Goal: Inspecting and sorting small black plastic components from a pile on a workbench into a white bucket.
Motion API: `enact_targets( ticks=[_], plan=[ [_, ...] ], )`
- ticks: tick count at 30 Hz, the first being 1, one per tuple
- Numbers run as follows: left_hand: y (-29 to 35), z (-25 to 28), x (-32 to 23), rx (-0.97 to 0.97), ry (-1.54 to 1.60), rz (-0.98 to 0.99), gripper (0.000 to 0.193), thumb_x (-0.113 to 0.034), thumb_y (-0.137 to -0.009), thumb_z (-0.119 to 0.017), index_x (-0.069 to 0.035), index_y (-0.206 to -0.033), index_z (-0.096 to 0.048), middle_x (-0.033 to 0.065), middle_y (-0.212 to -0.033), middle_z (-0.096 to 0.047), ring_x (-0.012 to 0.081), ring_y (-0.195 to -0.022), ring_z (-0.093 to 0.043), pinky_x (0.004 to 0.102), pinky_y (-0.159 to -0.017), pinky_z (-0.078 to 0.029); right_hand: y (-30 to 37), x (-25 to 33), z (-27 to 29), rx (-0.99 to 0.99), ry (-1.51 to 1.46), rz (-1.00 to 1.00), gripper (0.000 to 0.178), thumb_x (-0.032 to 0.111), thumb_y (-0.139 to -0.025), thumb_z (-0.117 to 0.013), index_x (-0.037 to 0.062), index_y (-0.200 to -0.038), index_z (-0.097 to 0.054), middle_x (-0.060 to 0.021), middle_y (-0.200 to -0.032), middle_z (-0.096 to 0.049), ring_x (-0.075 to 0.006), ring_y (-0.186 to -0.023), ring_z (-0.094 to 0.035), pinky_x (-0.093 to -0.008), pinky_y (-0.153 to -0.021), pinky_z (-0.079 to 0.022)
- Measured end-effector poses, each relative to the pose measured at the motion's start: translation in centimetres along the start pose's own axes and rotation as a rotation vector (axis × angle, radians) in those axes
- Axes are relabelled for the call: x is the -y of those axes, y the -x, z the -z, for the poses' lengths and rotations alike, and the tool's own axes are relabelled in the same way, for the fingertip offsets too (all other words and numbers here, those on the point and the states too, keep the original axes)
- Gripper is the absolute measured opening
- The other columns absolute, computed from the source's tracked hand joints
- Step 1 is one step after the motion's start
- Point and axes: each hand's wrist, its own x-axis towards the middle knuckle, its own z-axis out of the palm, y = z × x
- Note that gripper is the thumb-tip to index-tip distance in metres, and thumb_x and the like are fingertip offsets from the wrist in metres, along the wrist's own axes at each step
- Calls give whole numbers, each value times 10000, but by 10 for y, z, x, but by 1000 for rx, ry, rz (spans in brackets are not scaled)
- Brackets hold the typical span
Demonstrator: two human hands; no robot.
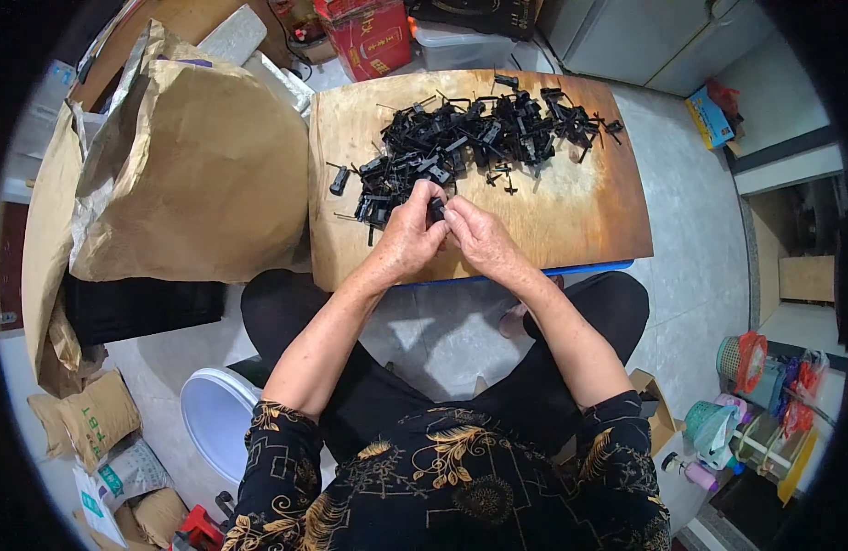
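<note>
Both of my hands meet over the near part of a wooden board. My left hand is closed round a small black plastic part, mostly hidden by the fingers. Pressed against its right side are the fingertips of my right hand, pinched together; whatever they grip is too small to make out. Just beyond the hands lies a heap of black plastic parts, some with thin pins sticking out. One loose black part rests at the heap's left edge.
A large brown paper sack stands against the board's left side. Below it is a white bucket on the floor. Behind the board are a red box and a clear plastic bin. An open cardboard box stands by my right leg.
</note>
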Motion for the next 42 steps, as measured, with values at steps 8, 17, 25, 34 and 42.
enact_targets(
  ticks=[8,17,25,34,42],
  plan=[
    [-11,-2,10,-153,-116,-238,237,-11,-828,-537,-64,-1015,-402,38,-689,-544,90,-568,-551,230,-476,-436,-9,-1,-2,-97,-5,10,178,186,-926,-452,23,-978,-503,-151,-713,-565,-270,-621,-571,-371,-571,-441],
    [-3,21,-4,109,1098,33,288,-29,-862,-472,-90,-1138,-417,68,-886,-564,117,-633,-564,196,-520,-455,0,-3,15,-10,-497,-159,193,192,-921,-515,27,-1021,-513,-44,-783,-614,-30,-474,-453,-156,-411,-364],
    [7,17,4,301,874,94,375,-141,-891,-532,-89,-1241,-409,63,-870,-573,123,-656,-550,204,-557,-449,4,10,22,8,-563,-128,157,164,-890,-570,35,-968,-526,-2,-718,-574,-18,-479,-436,-145,-417,-344],
    [17,13,-1,678,1018,40,387,-176,-894,-538,-88,-1245,-401,86,-787,-510,117,-521,-491,189,-435,-384,14,18,36,314,-692,-262,219,187,-860,-610,56,-1030,-564,55,-672,-539,3,-478,-353,-149,-407,-239],
    [11,11,-8,371,616,13,403,-146,-889,-546,-77,-1258,-398,68,-925,-575,116,-702,-598,209,-603,-496,8,11,34,139,-463,-159,215,181,-864,-595,68,-1042,-556,66,-715,-527,15,-518,-353,-145,-433,-258]
  ],
)
